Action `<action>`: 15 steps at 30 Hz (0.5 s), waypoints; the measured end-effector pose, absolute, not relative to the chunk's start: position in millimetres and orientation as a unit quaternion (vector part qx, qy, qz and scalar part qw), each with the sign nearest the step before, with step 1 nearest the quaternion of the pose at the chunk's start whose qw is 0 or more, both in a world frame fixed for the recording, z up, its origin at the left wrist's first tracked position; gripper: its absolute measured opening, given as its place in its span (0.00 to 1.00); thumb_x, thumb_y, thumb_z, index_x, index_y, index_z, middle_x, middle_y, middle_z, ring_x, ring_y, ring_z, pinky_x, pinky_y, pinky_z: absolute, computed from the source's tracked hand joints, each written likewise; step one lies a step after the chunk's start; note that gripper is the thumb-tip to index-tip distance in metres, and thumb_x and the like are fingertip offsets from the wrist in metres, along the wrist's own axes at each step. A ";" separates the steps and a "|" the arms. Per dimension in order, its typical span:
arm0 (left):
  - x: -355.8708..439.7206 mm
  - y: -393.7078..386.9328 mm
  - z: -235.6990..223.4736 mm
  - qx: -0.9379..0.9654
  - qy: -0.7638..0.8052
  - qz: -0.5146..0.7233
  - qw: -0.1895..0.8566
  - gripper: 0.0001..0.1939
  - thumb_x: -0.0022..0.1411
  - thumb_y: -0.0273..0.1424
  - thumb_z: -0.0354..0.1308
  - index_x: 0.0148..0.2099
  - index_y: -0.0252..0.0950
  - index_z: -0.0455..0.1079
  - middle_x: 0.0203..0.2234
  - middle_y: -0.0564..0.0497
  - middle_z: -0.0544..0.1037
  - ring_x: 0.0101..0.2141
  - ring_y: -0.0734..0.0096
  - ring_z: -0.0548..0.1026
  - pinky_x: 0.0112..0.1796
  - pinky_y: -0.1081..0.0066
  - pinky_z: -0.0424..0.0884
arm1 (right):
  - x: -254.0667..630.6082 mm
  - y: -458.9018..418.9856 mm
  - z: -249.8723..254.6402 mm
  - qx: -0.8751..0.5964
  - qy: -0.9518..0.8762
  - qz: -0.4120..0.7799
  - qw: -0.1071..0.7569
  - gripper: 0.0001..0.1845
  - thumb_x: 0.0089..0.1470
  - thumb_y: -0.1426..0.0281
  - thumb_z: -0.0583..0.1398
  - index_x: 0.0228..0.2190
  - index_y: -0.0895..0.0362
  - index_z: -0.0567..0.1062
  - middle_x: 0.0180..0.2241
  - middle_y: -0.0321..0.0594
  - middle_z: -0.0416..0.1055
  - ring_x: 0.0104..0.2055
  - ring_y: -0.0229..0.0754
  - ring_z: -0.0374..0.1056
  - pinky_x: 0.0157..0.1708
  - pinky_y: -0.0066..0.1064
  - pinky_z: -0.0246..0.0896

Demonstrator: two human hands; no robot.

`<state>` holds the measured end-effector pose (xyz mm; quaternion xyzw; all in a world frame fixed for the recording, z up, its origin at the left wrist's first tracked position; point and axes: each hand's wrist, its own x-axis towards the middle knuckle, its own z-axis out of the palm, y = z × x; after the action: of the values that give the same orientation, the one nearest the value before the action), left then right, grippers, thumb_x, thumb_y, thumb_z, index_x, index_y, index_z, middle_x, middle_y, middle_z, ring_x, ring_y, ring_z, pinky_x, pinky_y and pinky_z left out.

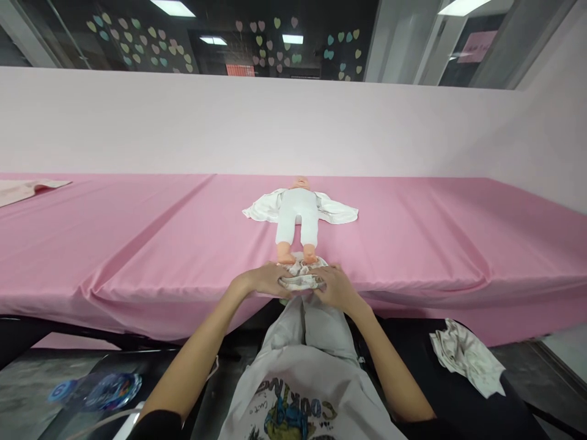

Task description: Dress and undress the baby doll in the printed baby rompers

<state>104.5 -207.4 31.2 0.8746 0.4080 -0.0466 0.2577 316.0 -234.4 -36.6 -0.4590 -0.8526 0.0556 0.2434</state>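
A baby doll in white clothes lies on its back on the pink table cover, feet toward me. An open white garment is spread under its upper body. Just below its feet a small patterned cloth piece is bunched at the table's near edge. My left hand grips the cloth's left side and my right hand grips its right side, fingers curled on it.
A crumpled white cloth lies on a dark surface at lower right. A folded light cloth sits at the far left of the table. A pink wall panel rises behind. A blue round object lies lower left.
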 end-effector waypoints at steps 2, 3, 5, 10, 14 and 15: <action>105.2 -211.6 38.6 0.870 0.426 -0.085 0.233 0.22 0.45 0.46 0.58 0.40 0.39 0.72 0.31 0.52 0.75 0.34 0.61 0.71 0.34 0.70 0.61 | 321.8 -239.2 -28.2 -0.478 -0.854 0.047 0.202 0.18 0.50 0.64 0.58 0.42 0.59 0.70 0.41 0.45 0.73 0.43 0.47 0.66 0.45 0.37 0.51; 106.5 -214.6 41.0 0.868 0.432 -0.095 0.224 0.24 0.44 0.46 0.59 0.43 0.40 0.71 0.34 0.51 0.76 0.37 0.59 0.71 0.36 0.69 0.61 | 323.6 -241.7 -24.4 -0.487 -0.854 0.040 0.178 0.19 0.50 0.60 0.58 0.41 0.60 0.71 0.39 0.46 0.73 0.42 0.48 0.66 0.44 0.38 0.51; 109.8 -222.5 44.7 0.868 0.428 -0.104 0.230 0.29 0.44 0.46 0.59 0.48 0.41 0.68 0.40 0.49 0.76 0.40 0.56 0.71 0.38 0.68 0.62 | 326.1 -248.4 -15.2 -0.508 -0.851 0.040 0.130 0.20 0.50 0.57 0.58 0.38 0.60 0.72 0.35 0.46 0.73 0.39 0.49 0.67 0.41 0.37 0.54; 107.5 -261.4 65.0 0.865 0.398 -0.081 0.295 0.30 0.46 0.49 0.58 0.50 0.43 0.66 0.39 0.51 0.76 0.35 0.61 0.73 0.31 0.72 0.63 | 341.9 -291.9 31.7 -0.503 -0.846 0.146 0.096 0.18 0.48 0.55 0.60 0.35 0.55 0.74 0.30 0.40 0.73 0.34 0.45 0.67 0.33 0.32 0.57; 91.2 -312.4 97.6 0.905 0.333 0.017 0.264 0.21 0.49 0.51 0.56 0.38 0.40 0.72 0.28 0.52 0.76 0.29 0.67 0.72 0.31 0.73 0.64 | 367.3 -348.8 76.2 -0.455 -0.866 0.164 0.129 0.16 0.44 0.56 0.63 0.34 0.51 0.76 0.30 0.40 0.73 0.37 0.45 0.67 0.33 0.32 0.61; 88.2 -323.6 104.4 0.919 0.299 0.052 0.253 0.21 0.51 0.51 0.55 0.35 0.40 0.72 0.25 0.53 0.75 0.28 0.69 0.72 0.33 0.73 0.65 | 372.7 -360.0 83.3 -0.431 -0.877 0.148 0.153 0.17 0.43 0.56 0.64 0.36 0.51 0.76 0.31 0.40 0.73 0.38 0.46 0.67 0.36 0.33 0.62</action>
<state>88.2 -323.6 104.4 0.9187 0.2988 0.0516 0.2531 372.7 -360.0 83.3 -0.4307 -0.8771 0.1479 0.1527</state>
